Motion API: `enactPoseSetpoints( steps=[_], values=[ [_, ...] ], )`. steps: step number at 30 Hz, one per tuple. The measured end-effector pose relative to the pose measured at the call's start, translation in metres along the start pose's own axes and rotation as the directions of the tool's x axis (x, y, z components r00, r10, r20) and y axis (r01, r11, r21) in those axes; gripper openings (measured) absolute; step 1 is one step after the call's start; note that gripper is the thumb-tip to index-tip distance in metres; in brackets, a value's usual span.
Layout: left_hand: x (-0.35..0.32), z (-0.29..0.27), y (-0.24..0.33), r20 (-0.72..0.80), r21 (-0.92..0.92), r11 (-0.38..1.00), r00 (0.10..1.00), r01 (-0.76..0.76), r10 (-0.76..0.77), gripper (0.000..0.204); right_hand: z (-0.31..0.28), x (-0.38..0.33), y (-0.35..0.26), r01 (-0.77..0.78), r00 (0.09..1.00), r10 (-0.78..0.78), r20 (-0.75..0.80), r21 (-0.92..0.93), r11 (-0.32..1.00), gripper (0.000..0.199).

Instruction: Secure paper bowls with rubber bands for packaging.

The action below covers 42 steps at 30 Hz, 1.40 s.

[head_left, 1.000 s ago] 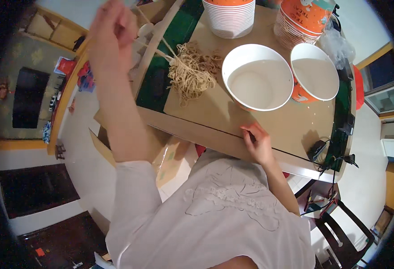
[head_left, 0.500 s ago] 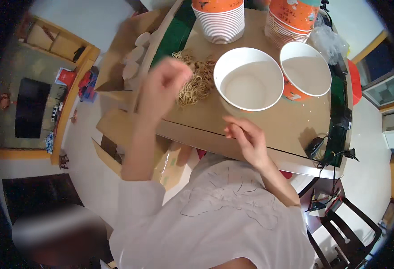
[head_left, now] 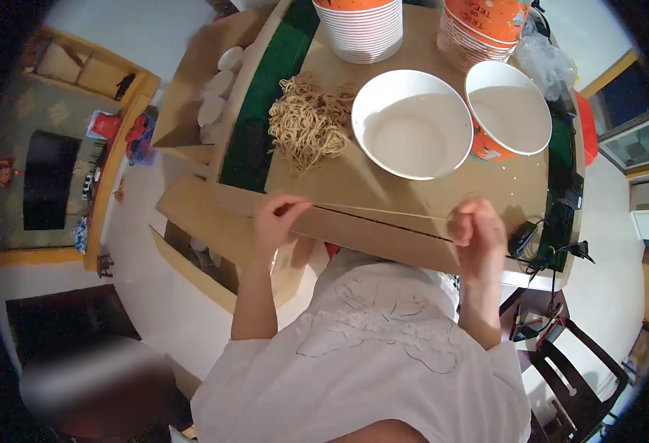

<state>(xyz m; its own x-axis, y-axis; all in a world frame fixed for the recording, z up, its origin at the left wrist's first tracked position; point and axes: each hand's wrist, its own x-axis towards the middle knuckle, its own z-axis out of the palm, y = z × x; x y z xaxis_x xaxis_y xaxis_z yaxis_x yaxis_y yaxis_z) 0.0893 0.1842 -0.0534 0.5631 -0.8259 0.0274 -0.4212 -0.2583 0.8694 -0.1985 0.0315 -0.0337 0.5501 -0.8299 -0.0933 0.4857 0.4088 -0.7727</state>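
A thin tan string [head_left: 383, 212] stretches nearly straight between my hands, above the front edge of the cardboard-covered table [head_left: 501, 199]. My left hand [head_left: 272, 221] pinches its left end, and my right hand [head_left: 479, 229] is closed around the other end, slightly blurred. Beyond my left hand lies a loose tangled heap of the same kind of string [head_left: 306, 122]. Two paper buckets with white insides stand upright past the string: a large one [head_left: 413, 136] in the middle and an orange-sided one [head_left: 505, 118] touching or nearly touching it on the right.
At the far side stand two stacks of nested buckets, one in the middle [head_left: 361, 33] and one further right [head_left: 479, 37]. A crumpled clear plastic bag [head_left: 546, 63] lies beside them. Black cables with an adapter [head_left: 524, 238] sit at the right corner. Open cardboard boxes [head_left: 184, 140] flank the left side.
My left hand has come down and back from over the string heap. My right hand has moved right, and a string is now drawn out between both hands.
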Motion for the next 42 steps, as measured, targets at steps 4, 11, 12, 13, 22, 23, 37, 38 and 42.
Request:
enactPoseSetpoints(
  steps=[4, 11, 12, 13, 22, 23, 37, 38, 42],
  values=[
    [0.027, -0.005, -0.016, 0.019, 0.070, 0.981, 0.984, -0.179, 0.178, 0.007, -0.043, -0.016, -0.027, 0.274, 0.945, -0.286, -0.159, -0.096, 0.957, 0.023],
    [0.037, -0.009, -0.024, 0.136, 0.182, 0.976, 0.986, -0.118, 0.094, 0.008, -0.095, -0.035, -0.044, 0.423, 0.888, -0.273, -0.369, 0.428, 0.799, 0.017],
    [0.038, -0.011, -0.029, 0.171, 0.212, 0.966, 0.979, -0.146, 0.110, 0.009, -0.099, -0.036, -0.044, 0.418, 0.899, -0.289, -0.328, 0.456, 0.786, 0.017],
    [0.038, -0.010, -0.032, 0.182, 0.210, 0.966, 0.977, -0.153, 0.115, 0.009, -0.100, -0.037, -0.046, 0.418, 0.898, -0.289, -0.332, 0.435, 0.798, 0.017],
    [0.035, 0.020, 0.040, 0.234, 0.286, 0.823, 0.868, -0.491, 0.437, 0.025, -0.045, -0.018, -0.046, 0.005, 0.814, -0.341, -0.471, -0.581, 0.814, 0.026],
    [0.036, 0.030, 0.078, 0.194, 0.202, 0.853, 0.873, -0.482, 0.447, 0.027, -0.040, -0.015, -0.039, 0.044, 0.885, -0.330, -0.328, -0.647, 0.762, 0.024],
    [0.040, 0.141, 0.170, 0.502, -0.502, 0.745, 0.553, -0.440, 0.665, 0.030, -0.029, -0.017, -0.059, 0.074, 0.973, 0.030, 0.227, -0.437, 0.896, 0.023],
    [0.041, 0.142, 0.170, 0.490, -0.529, 0.721, 0.534, -0.447, 0.690, 0.028, -0.034, -0.017, -0.059, 0.006, 0.964, 0.101, 0.245, -0.403, 0.915, 0.024],
    [0.043, 0.142, 0.168, 0.479, -0.521, 0.694, 0.503, -0.497, 0.720, 0.022, -0.042, -0.017, -0.063, -0.119, 0.935, 0.214, 0.283, -0.319, 0.940, 0.024]
  ],
)
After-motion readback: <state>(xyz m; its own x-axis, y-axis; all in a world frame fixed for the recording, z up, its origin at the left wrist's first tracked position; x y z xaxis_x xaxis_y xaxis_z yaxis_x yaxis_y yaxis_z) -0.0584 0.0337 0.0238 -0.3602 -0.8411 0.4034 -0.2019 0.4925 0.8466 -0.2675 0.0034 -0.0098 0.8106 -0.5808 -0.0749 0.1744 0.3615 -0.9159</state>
